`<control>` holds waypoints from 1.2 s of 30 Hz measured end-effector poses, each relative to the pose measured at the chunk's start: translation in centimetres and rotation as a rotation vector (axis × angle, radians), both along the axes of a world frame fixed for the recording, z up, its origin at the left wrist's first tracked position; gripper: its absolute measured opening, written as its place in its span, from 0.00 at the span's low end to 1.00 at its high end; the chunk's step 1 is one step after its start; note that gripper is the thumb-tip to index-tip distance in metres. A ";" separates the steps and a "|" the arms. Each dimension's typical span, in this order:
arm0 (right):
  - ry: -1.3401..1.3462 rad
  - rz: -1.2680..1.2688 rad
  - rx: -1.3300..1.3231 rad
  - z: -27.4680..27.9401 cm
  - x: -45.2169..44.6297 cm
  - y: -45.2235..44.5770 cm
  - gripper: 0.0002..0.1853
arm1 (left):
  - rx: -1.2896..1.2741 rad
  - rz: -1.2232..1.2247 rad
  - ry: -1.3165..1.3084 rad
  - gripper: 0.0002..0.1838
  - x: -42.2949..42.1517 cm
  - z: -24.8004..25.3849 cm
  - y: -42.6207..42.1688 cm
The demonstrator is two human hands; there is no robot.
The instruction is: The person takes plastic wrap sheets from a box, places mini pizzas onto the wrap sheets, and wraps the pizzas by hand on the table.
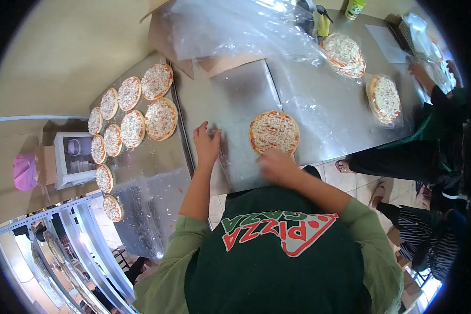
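Observation:
A small cheese-topped pizza [274, 132] lies flat on the metal table in front of me. My right hand [277, 166] is at its near edge, smeared by motion, so its fingers do not show clearly and I cannot tell whether it touches the crust. To the left of that pizza, my left hand [208, 144] is over the metal surface with fingers apart, holding nothing. Beyond it on the left table, several more topped pizzas [161, 119] lie in rows without wrapping.
Clear plastic bags [220, 31] spill over a cardboard box at the back. On the right are a bagged pizza [385, 99] and another bagged pizza [344, 55]. A co-worker's hand [423, 76] is beside the plastic at far right. A metal rack [78, 246] stands lower left.

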State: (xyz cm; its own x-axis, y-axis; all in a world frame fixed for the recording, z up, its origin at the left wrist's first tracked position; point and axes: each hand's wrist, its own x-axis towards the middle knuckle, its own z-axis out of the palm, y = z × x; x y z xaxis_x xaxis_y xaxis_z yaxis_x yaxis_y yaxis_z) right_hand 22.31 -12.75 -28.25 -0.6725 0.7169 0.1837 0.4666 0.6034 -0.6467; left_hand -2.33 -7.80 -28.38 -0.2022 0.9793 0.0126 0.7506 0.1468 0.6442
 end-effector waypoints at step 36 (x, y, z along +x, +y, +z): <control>-0.030 -1.099 -0.368 -0.2 15.7 1.8 0.22 | -0.186 -0.586 -0.471 0.29 19.1 0.5 1.1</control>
State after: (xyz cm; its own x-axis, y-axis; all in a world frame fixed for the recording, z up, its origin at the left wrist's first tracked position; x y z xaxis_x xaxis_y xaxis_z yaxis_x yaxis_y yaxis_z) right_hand 38.03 -10.92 -28.47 0.3457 0.9242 -0.1625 0.6408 -0.3590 -0.6786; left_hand 16.77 -6.69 -27.87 0.4063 0.9056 -0.1220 0.3925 -0.0524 0.9182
